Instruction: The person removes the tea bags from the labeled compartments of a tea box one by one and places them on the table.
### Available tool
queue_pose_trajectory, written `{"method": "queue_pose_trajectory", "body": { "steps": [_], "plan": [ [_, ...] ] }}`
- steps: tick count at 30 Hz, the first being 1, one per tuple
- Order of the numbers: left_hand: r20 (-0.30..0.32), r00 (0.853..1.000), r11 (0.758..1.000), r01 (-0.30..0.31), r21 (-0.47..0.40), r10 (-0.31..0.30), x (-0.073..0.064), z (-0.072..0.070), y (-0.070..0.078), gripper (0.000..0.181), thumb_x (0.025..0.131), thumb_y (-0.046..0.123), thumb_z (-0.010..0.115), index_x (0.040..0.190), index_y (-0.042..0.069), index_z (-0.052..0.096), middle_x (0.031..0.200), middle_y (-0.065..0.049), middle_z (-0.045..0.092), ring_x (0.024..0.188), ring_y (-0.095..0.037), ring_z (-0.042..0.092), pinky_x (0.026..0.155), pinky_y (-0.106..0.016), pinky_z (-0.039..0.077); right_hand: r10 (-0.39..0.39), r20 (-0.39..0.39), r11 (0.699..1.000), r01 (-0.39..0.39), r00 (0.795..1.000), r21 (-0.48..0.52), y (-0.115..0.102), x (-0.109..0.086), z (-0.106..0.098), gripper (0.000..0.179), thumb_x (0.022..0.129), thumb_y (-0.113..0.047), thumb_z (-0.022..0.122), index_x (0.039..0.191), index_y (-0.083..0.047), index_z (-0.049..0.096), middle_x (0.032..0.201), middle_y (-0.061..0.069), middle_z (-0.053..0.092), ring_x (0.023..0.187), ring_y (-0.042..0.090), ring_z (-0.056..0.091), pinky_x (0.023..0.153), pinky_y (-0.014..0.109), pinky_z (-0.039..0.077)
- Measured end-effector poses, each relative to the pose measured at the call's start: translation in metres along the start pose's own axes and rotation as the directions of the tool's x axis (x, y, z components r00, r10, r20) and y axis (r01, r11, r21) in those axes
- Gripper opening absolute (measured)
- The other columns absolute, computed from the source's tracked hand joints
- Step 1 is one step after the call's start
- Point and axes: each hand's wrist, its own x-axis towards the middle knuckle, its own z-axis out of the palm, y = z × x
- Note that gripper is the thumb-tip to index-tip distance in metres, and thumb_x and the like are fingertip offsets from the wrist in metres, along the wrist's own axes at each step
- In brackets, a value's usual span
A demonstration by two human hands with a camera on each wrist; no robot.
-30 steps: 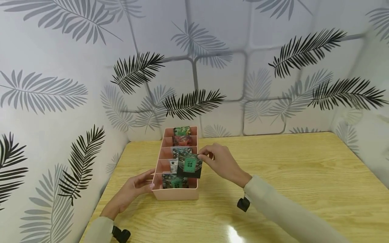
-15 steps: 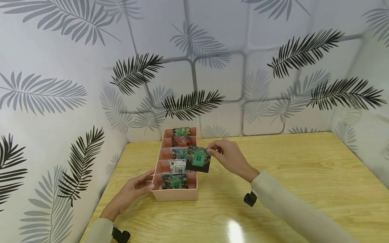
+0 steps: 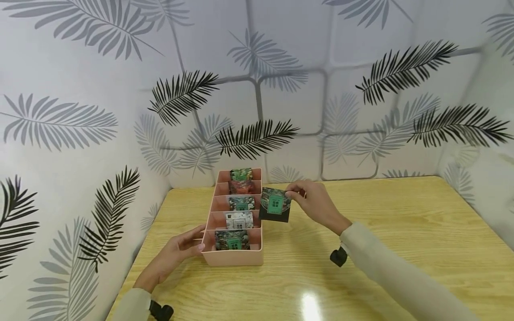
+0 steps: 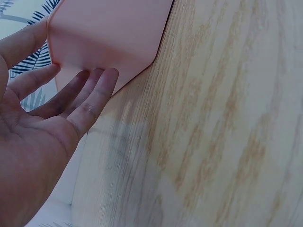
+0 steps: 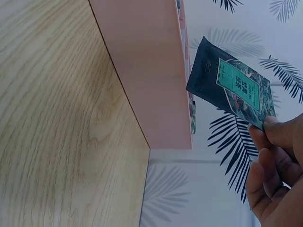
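Note:
In the head view, my right hand point(image 3: 315, 200) pinches a dark sachet with a green label point(image 3: 275, 204) by its upper right corner. It hangs just right of a pink divided box point(image 3: 233, 258). The right wrist view shows "GREEN TEA" on that tea sachet point(image 5: 239, 85), with thumb and finger at one corner. My left hand point(image 3: 174, 254) rests against the box's near left corner. From the left wrist, its spread, fairly straight fingers point(image 4: 97, 97) touch the outer wall of the box point(image 4: 113, 33).
Sachets stand in the box's compartments: a dark green-labelled one point(image 3: 232, 240) nearest, then a white one point(image 3: 239, 221), a blue-green one point(image 3: 242, 203), a red one point(image 3: 241, 187) and a green one point(image 3: 241, 174). The wooden table point(image 3: 385, 223) meets a leaf-patterned wall covering point(image 3: 289, 107).
My right hand has carried the tea sachet from over the front compartments to the right, past the box's edge, uncovering the white sachet. The left hand and the box have stayed put.

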Motion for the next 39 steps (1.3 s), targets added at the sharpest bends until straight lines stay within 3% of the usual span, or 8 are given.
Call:
{"method": "queue_pose_trajectory", "body": {
  "steps": [10, 21, 28, 39],
  "plan": [
    [-0.008, 1.000, 1.000, 0.000, 0.009, 0.001, 0.000, 0.001, 0.001, 0.060, 0.094, 0.024, 0.063, 0.148, 0.024, 0.038, 0.141, -0.013, 0.044, 0.124, -0.029, 0.048, 0.091, -0.036, 0.050, 0.008, 0.008, 1.000, -0.008, 1.000, -0.015, 0.010, 0.004, 0.000, 0.008, 0.091, -0.022, 0.065, 0.095, -0.020, 0.072, 0.081, -0.006, 0.065, 0.063, 0.010, 0.049, 0.058, 0.031, 0.043],
    [-0.009, 1.000, 1.000, 0.013, -0.002, -0.013, -0.001, 0.001, 0.002, 0.058, 0.094, 0.024, 0.062, 0.147, 0.027, 0.039, 0.143, -0.010, 0.044, 0.125, -0.028, 0.048, 0.093, -0.042, 0.048, 0.021, 0.017, 1.000, -0.021, 1.000, -0.020, 0.023, 0.012, 0.004, 0.010, 0.092, -0.021, 0.065, 0.097, -0.016, 0.072, 0.079, -0.001, 0.066, 0.061, 0.013, 0.048, 0.056, 0.031, 0.041],
    [-0.012, 1.000, 1.000, 0.000, 0.007, 0.000, 0.000, 0.001, 0.000, 0.058, 0.094, 0.023, 0.062, 0.147, 0.025, 0.039, 0.141, -0.010, 0.045, 0.124, -0.027, 0.048, 0.092, -0.037, 0.049, 0.060, 0.026, 0.997, -0.059, 0.998, -0.058, 0.039, 0.016, 0.009, 0.011, 0.091, -0.019, 0.065, 0.096, -0.013, 0.072, 0.074, -0.004, 0.064, 0.056, 0.014, 0.046, 0.052, 0.031, 0.039],
    [-0.006, 1.000, 1.000, -0.009, 0.010, 0.009, -0.001, 0.001, 0.001, 0.058, 0.094, 0.023, 0.062, 0.148, 0.025, 0.039, 0.143, -0.011, 0.044, 0.125, -0.027, 0.048, 0.092, -0.041, 0.049, 0.087, 0.058, 0.993, -0.082, 0.995, -0.081, 0.059, 0.025, 0.019, 0.014, 0.092, -0.018, 0.065, 0.097, -0.008, 0.072, 0.079, 0.001, 0.068, 0.058, 0.011, 0.052, 0.055, 0.031, 0.044]
  ]
}}
